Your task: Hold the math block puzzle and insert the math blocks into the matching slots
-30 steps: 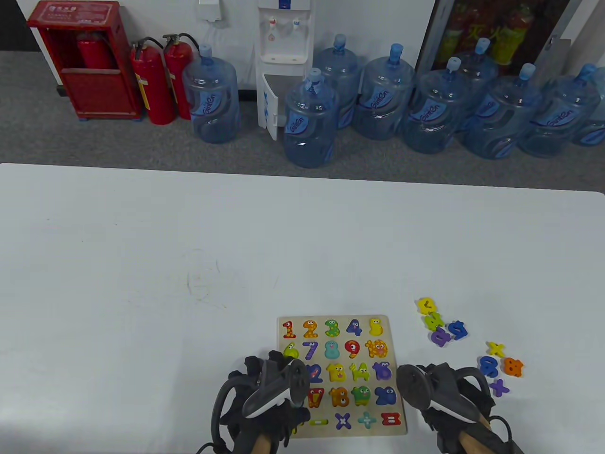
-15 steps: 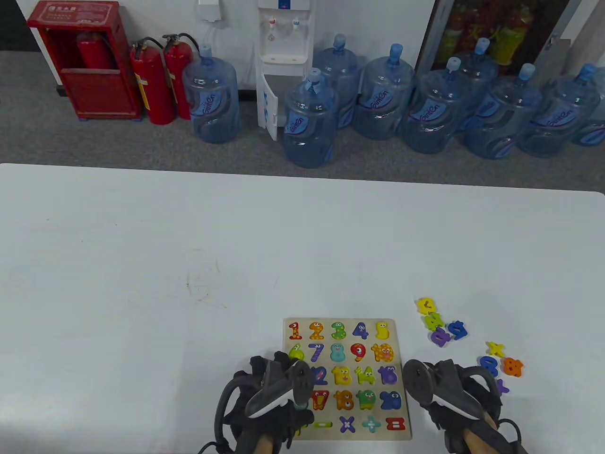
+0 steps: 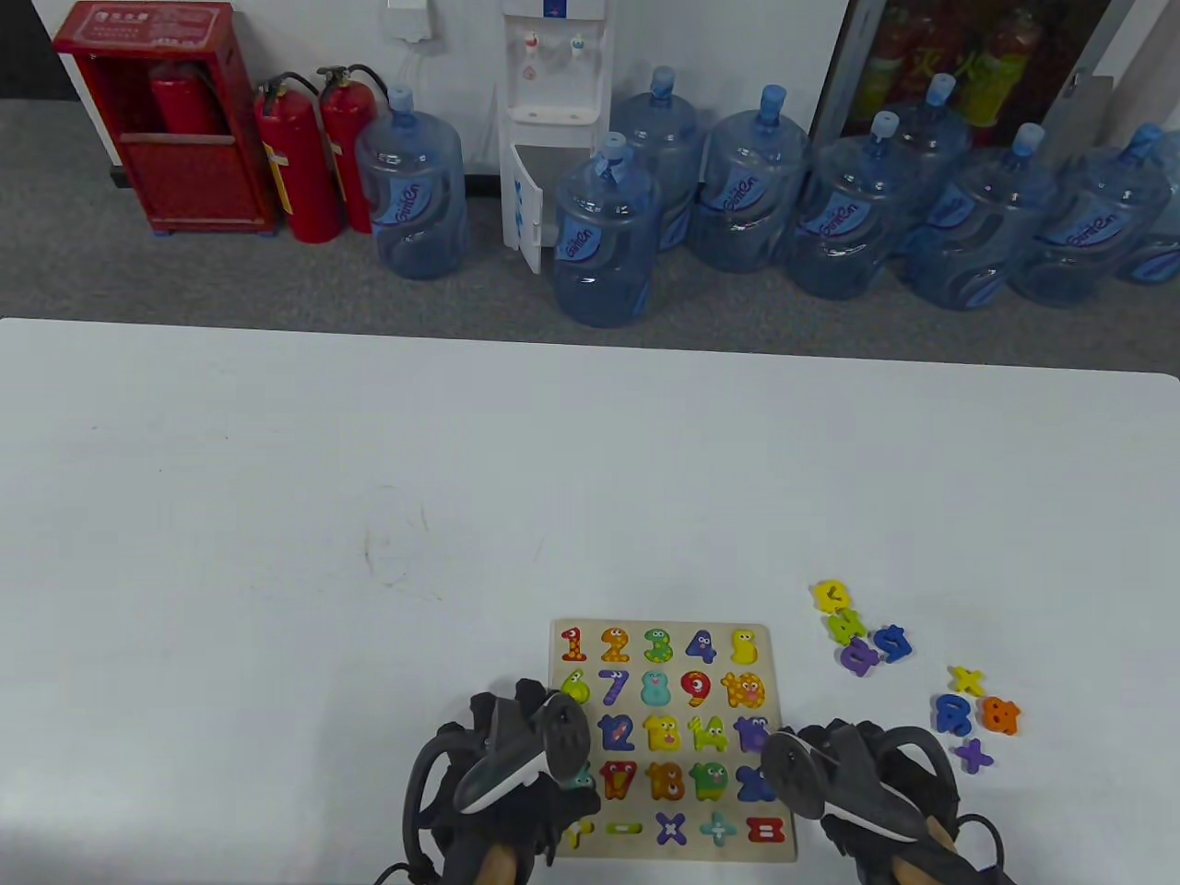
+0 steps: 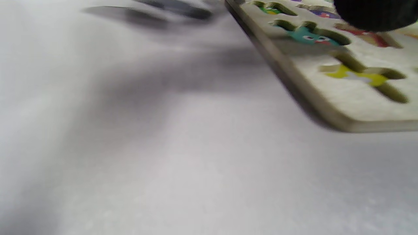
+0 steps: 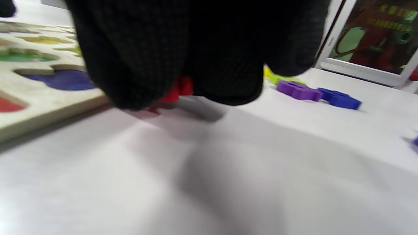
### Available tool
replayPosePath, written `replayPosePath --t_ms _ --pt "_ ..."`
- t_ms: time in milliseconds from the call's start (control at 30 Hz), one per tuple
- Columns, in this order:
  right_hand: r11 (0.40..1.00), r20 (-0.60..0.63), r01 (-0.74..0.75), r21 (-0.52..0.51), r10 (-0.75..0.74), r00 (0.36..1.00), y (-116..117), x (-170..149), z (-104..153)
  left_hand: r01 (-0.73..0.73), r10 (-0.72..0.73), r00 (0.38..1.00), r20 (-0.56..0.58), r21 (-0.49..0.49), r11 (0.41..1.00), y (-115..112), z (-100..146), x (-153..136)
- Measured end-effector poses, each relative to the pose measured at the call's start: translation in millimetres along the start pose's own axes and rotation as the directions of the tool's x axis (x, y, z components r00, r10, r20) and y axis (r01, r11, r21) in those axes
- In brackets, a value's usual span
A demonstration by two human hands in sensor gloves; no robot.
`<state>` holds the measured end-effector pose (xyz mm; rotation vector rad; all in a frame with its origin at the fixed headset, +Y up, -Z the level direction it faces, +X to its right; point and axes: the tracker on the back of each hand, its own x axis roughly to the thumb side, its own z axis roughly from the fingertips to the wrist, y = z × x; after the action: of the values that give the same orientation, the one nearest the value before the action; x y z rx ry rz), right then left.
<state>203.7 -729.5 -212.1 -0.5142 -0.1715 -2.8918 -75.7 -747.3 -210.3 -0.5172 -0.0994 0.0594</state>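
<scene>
The wooden puzzle board point(image 3: 779, 737) lies near the table's front edge, its slots printed with coloured numbers and signs. My left hand point(image 3: 539, 728) rests on the board's left side and holds it. In the left wrist view a gloved fingertip point(image 4: 375, 16) hangs over the board point(image 4: 326, 107), near empty teal and yellow slots. My right hand point(image 3: 830, 765) is at the board's right edge. In the right wrist view its fingers point(image 5: 130, 65) close around a red block point(image 5: 176, 93), just above the table beside the board point(image 5: 49, 104).
Loose blocks lie right of the board: yellow point(image 3: 832, 595), green point(image 3: 846, 625), purple point(image 3: 859, 656) and blue point(image 3: 892, 643) in one cluster. A yellow cross point(image 3: 966, 680), blue 8 point(image 3: 952, 714), orange block point(image 3: 1001, 715) and purple cross point(image 3: 973, 756) lie nearer. Water bottles stand beyond the table.
The board shifted slightly right under my left hand. My right hand moved left to the board's right edge and uncovered the purple cross. Both hands drew a little toward the front edge.
</scene>
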Motion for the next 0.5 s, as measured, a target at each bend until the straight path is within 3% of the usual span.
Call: replayPosePath --t_ms 167,500 --pt "0.999 0.086 0.02 -0.041 -0.016 0.996 -8.7 16.4 9.4 -0.009 0.009 1.0 0.007 -0.006 1.0 -0.2 -0.6 -1.0" --pt "1.0 0.226 -0.001 -0.024 0.006 0.974 -7.5 41.6 18.1 0.077 -0.078 0.997 -0.013 -0.049 0.996 -5.3 -4.0 5.0"
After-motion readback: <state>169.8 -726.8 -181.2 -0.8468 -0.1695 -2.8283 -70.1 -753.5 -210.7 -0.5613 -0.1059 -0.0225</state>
